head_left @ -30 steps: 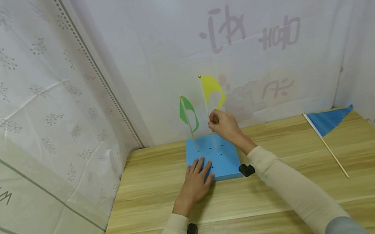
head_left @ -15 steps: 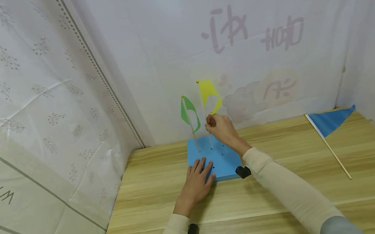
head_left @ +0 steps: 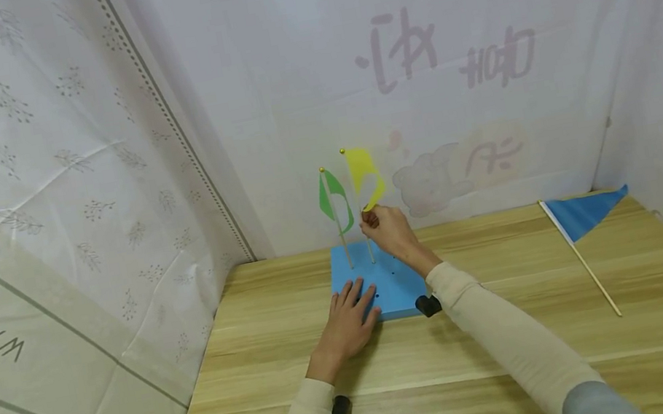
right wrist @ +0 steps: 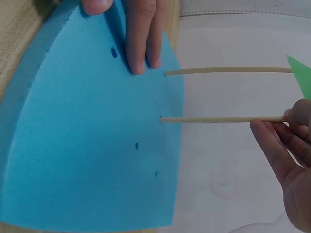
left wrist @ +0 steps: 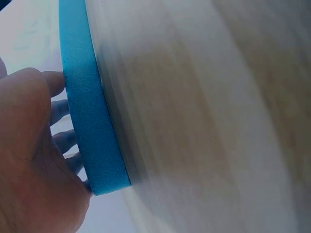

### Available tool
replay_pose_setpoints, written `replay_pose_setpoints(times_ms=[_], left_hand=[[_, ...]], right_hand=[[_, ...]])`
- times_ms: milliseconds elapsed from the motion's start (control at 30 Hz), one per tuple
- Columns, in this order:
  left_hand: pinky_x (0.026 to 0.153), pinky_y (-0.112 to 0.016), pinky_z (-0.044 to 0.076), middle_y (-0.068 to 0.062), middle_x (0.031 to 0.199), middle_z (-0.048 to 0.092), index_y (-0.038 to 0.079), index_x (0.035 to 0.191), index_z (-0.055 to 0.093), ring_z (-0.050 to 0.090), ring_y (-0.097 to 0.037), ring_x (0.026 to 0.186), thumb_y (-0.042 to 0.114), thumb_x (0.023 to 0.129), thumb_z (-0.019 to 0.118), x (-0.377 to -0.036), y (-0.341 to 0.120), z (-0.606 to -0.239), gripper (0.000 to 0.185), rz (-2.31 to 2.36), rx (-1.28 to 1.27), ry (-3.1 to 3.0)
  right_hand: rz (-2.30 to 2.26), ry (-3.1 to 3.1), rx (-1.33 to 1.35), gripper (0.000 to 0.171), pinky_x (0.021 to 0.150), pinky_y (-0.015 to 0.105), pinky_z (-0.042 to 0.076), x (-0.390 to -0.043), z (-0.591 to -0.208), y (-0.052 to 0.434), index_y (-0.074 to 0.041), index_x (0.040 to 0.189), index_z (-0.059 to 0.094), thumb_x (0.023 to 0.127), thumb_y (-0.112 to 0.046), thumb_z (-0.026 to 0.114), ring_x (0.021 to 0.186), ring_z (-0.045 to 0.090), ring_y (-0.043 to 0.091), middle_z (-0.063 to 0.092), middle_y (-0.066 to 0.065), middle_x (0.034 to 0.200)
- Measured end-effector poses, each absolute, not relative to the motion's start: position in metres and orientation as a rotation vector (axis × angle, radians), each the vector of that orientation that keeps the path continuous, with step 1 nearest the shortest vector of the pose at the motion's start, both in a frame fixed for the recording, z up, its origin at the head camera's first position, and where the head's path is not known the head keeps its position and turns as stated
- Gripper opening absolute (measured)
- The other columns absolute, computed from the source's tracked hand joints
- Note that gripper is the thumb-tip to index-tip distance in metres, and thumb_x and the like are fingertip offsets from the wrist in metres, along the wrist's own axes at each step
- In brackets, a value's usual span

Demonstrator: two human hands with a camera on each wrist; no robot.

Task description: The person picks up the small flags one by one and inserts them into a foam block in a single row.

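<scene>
A blue foam block (head_left: 398, 282) with several small holes lies on the wooden table (head_left: 520, 292). A green flag (head_left: 332, 196) stands in it at the back left. My right hand (head_left: 383, 225) pinches the stick of a yellow flag (head_left: 362, 170), whose lower end sits at a hole just right of the green flag's stick (right wrist: 228, 71). The right wrist view shows the yellow flag's stick (right wrist: 218, 119) meeting the foam block (right wrist: 87, 145), with my right hand (right wrist: 286, 141) on it. My left hand (head_left: 349, 307) lies flat on the block's near left corner; the left wrist view shows the left hand (left wrist: 34, 160) against the block (left wrist: 87, 111).
A blue flag (head_left: 580, 222) on a stick lies flat on the table at the far right. White patterned cloth walls (head_left: 72, 208) close in the table on the left, back and right. Small black wrist cameras (head_left: 426, 305) sit under both forearms.
My right hand has moved the yellow flag left and down, from hovering over the block's middle to standing close beside the green flag. The left hand has stayed put.
</scene>
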State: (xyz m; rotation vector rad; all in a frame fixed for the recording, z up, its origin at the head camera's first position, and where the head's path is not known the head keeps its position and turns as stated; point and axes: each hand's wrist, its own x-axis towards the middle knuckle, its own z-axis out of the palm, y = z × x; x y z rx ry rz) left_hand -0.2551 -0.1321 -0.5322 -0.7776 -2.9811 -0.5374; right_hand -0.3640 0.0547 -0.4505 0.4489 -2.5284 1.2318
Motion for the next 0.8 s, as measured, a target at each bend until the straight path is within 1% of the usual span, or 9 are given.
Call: replay_pose_setpoints(times_ms=[200, 500, 800], left_hand=[[0.129, -0.068, 0.023, -0.019, 0.173, 0.033, 0.011, 0.163, 0.045, 0.027, -0.044, 0.162, 0.034, 0.115, 0.049, -0.2546, -0.1313, -0.5317, 0.054, -0.541, -0.771, -2.974], [0.128, -0.07, 0.024, -0.021, 0.172, 0.034, 0.009, 0.162, 0.047, 0.028, -0.046, 0.161, 0.034, 0.114, 0.051, -0.2544, -0.1319, -0.5312, 0.054, -0.566, -0.782, -2.951], [0.13, -0.068, 0.022, -0.018, 0.174, 0.031, 0.012, 0.164, 0.044, 0.025, -0.044, 0.163, 0.036, 0.115, 0.049, -0.2551, -0.1322, -0.532, 0.055, -0.549, -0.779, -2.983]], right_hand=[[1.187, -2.608, 0.442, 0.018, 0.088, 0.04, 0.064, -0.3637, -0.4582, 0.0526, -0.002, 0.113, 0.074, 0.105, -0.017, 0.069, 0.102, 0.077, 0.028, 0.078, 0.014, 0.108], [1.208, -2.59, 0.428, 0.014, 0.087, 0.041, 0.065, -0.3617, -0.4593, 0.0523, -0.003, 0.108, 0.073, 0.104, -0.016, 0.072, 0.101, 0.077, 0.029, 0.077, 0.014, 0.106], [1.216, -2.59, 0.368, 0.017, 0.085, 0.043, 0.064, -0.3598, -0.4608, 0.052, -0.002, 0.109, 0.075, 0.104, -0.017, 0.07, 0.099, 0.076, 0.029, 0.078, 0.015, 0.105]])
